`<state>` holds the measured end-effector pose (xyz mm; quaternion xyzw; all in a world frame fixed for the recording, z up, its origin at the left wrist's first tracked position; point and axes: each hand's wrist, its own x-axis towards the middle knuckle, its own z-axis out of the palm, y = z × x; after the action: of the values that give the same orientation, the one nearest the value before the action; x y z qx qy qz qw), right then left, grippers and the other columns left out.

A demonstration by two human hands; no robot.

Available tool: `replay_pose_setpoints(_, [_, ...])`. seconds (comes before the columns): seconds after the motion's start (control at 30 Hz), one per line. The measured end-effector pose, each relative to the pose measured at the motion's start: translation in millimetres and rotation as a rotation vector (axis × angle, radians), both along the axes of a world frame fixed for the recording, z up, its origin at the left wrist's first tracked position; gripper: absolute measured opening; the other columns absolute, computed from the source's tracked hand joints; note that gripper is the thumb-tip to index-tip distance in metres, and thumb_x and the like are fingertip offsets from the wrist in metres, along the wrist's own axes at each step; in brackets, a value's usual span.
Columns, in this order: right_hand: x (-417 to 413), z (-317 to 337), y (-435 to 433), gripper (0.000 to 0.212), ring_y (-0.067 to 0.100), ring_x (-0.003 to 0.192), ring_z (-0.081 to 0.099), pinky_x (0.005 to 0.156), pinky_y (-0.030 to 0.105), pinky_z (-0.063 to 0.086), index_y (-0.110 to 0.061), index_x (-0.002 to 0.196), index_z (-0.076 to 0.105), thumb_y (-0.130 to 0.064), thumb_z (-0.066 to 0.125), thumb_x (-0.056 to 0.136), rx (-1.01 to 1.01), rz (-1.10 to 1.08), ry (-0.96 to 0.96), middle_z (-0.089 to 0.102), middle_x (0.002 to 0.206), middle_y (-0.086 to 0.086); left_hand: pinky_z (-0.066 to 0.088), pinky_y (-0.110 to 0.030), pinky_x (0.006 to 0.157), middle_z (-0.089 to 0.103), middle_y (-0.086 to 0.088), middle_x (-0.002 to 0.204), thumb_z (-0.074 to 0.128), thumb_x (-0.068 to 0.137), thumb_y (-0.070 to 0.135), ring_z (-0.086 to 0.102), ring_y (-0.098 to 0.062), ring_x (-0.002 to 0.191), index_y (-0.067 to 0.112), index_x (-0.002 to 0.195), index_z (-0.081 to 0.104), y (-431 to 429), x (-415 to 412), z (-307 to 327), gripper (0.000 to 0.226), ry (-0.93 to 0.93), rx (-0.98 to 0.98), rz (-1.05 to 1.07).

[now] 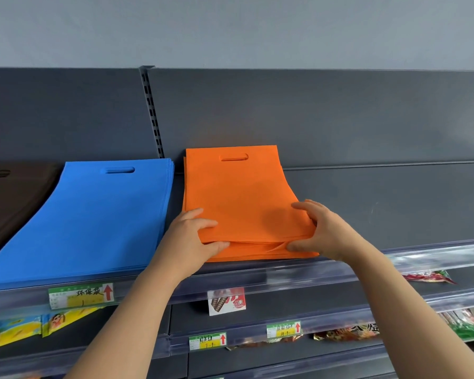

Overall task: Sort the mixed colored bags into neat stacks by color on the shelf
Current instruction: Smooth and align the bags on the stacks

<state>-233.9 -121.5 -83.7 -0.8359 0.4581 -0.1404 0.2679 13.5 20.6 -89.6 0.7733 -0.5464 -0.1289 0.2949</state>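
Note:
A stack of orange bags [238,192] lies on the top shelf [367,209], its cut-out handle toward the back panel. My left hand [192,239] grips the stack's near left corner, thumb under the upper bags. My right hand [320,231] grips the near right corner the same way, so the upper bags are lifted slightly off the lower ones. Left of it lies a thick stack of blue bags [93,214]. A stack of dark brown bags [14,198] sits at the far left, partly cut off by the frame.
The top shelf to the right of the orange stack is bare dark metal. A clear price rail [257,280] runs along the shelf front with a green and yellow label [80,295]. Lower shelves hold snack packets [17,329] and a red wrapped item [430,277].

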Motion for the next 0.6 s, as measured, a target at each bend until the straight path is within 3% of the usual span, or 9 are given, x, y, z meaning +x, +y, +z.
replay_pose_setpoints(0.13, [-3, 5, 10, 0.075, 0.017, 0.097, 0.05, 0.069, 0.027, 0.054, -0.03, 0.114, 0.041, -0.035, 0.088, 0.055, -0.08, -0.05, -0.084, 0.031, 0.126, -0.01, 0.027, -0.042, 0.114, 0.041, 0.01, 0.145, 0.07, 0.081, 0.042, 0.031, -0.014, 0.138, 0.034, 0.114, 0.067, 0, 6, -1, 0.034, -0.014, -0.053, -0.038])
replay_pose_setpoints(0.23, [-10, 2, 12, 0.072, 0.009, 0.092, 0.047, 0.067, 0.018, 0.043, -0.026, 0.104, 0.041, -0.035, 0.09, 0.052, -0.075, -0.09, -0.104, 0.037, 0.11, -0.007, 0.032, -0.024, 0.103, 0.054, 0.005, 0.136, 0.064, 0.087, 0.038, 0.046, -0.011, 0.126, 0.023, 0.111, 0.07, -1, 5, -1, 0.029, 0.016, -0.128, -0.012])
replay_pose_setpoints(0.37, [-20, -2, 12, 0.066, 0.015, 0.07, 0.05, 0.062, 0.031, 0.044, -0.018, 0.093, 0.044, -0.032, 0.092, 0.049, 0.036, -0.18, -0.14, 0.053, 0.088, 0.002, 0.031, -0.016, 0.092, 0.058, 0.002, 0.131, 0.063, 0.088, 0.033, 0.051, -0.009, 0.119, 0.014, 0.116, 0.068, 0, 5, 3, 0.034, 0.066, -0.216, 0.046])
replay_pose_setpoints(0.5, [-29, 0, 14, 0.052, 0.019, 0.066, 0.062, 0.066, 0.038, 0.054, -0.013, 0.09, 0.051, -0.02, 0.09, 0.056, 0.135, -0.178, -0.177, 0.065, 0.082, 0.004, 0.033, -0.023, 0.1, 0.053, 0.008, 0.135, 0.069, 0.083, 0.039, 0.046, -0.01, 0.125, 0.025, 0.111, 0.07, 6, 11, 0, 0.031, 0.059, -0.15, 0.008])
replay_pose_setpoints(0.6, [-33, 0, 13, 0.033, 0.021, 0.069, 0.068, 0.07, 0.038, 0.057, -0.01, 0.083, 0.06, -0.013, 0.086, 0.063, 0.15, -0.161, -0.165, 0.072, 0.073, 0.003, 0.021, -0.039, 0.114, 0.044, 0.014, 0.141, 0.071, 0.071, 0.06, 0.03, -0.013, 0.137, 0.036, 0.114, 0.064, 8, 9, 2, 0.05, -0.17, 0.033, -0.041])
